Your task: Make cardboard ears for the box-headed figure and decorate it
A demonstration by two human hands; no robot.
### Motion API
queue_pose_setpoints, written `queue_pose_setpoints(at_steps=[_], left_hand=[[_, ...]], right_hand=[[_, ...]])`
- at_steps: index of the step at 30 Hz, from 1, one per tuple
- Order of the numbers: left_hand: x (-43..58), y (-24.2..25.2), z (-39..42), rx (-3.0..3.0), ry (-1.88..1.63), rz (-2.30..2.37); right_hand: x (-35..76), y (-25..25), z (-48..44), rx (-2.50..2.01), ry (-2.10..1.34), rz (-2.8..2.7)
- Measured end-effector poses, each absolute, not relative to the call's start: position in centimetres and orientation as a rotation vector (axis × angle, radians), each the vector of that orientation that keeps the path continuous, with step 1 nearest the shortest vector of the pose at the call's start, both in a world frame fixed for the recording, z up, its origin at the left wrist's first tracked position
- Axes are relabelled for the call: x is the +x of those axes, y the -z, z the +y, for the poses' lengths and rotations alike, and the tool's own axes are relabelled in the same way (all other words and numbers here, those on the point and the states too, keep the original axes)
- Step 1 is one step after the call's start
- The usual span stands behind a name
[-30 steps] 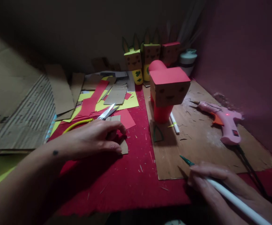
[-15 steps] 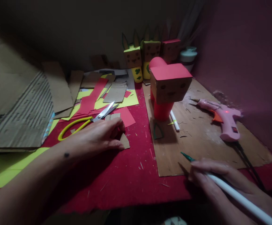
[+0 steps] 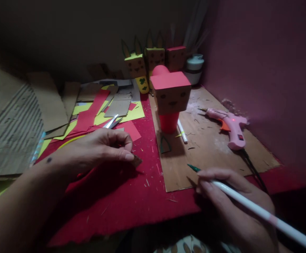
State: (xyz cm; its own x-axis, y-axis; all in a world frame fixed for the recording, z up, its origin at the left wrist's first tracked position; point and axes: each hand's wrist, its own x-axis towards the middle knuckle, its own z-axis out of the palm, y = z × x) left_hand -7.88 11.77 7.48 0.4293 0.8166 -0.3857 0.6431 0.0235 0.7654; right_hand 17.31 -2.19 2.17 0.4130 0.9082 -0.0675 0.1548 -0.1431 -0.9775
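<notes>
Between the thumb and fingers of my left hand (image 3: 108,149) is a small cardboard piece (image 3: 136,161), lifted a little above the red cloth. My right hand (image 3: 234,200) grips a white marker (image 3: 245,202) with a green tip, which points left over the cardboard mat (image 3: 202,154). On the mat stands a box-headed cardboard figure (image 3: 172,98) with a red top, a red cup body and a drawn face. A green-edged cardboard ear (image 3: 165,144) lies in front of it, and a white pen cap or stick (image 3: 182,131) lies beside it.
A pink glue gun (image 3: 230,124) with a lit red light lies on the mat, its cord trailing forward. Yellow-handled scissors (image 3: 112,122) lie partly under my left hand. Paper and cardboard scraps (image 3: 118,103) spread at left. Eared figures (image 3: 135,66) and a white jar (image 3: 194,68) stand behind.
My left hand has picked the cardboard piece up off the cloth. The view has shifted right, so most things appear further left. The marker stays in my right hand.
</notes>
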Motion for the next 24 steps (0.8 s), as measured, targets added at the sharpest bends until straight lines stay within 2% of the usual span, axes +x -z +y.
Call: queue_pose_setpoints(at_steps=[6,11,14,19,24], left_hand=[[-1.5,-9.0,10.2,1.611,0.048,1.024],[1.8,-7.2,10.0,2.023,0.116,1.042],[1.7,-6.2,10.0,2.24,0.001,1.069],[-0.3,-5.5,8.3,2.458,-0.457,0.962],[-1.0,-4.0,5.3,2.68,-0.353,1.207]], right_hand=[[18.2,-3.2,-2.1,-1.579,-0.979,-0.929],[19.4,-2.2,-1.8,-1.556,-0.903,-1.028],[19.7,-1.3,-1.7,-1.494,-0.86,-1.07],[20.3,-0.5,-1.7,-1.364,-0.765,-1.234],[20.1,-1.3,-1.5,-1.32,-0.709,-1.33]])
